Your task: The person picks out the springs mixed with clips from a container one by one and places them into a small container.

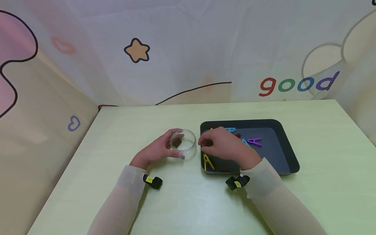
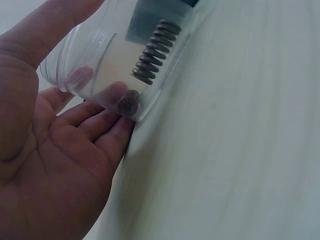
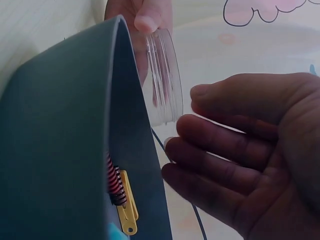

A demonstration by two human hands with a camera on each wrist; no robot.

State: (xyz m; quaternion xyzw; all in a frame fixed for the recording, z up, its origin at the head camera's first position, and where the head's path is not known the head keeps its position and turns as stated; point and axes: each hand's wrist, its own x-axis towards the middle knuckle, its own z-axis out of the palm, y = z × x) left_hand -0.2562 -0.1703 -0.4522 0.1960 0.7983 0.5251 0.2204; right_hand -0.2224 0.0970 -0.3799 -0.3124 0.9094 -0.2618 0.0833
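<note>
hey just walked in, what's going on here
A person's left hand grips a clear jar with at least one dark coil spring inside. Their right hand, apparently holding nothing, is over the left side of a dark tray, close to the jar. The tray holds a purple clip, a yellow clip and a red spring, among other things.

Pale table (image 1: pixel 182 205) before whitish printed backdrop (image 1: pixel 191 42); orange star (image 1: pixel 136 50) left of centre, multicoloured "good" (image 1: pixel 299 84) at right, black-outlined pink shape (image 1: pixel 14 42) far left.
</note>
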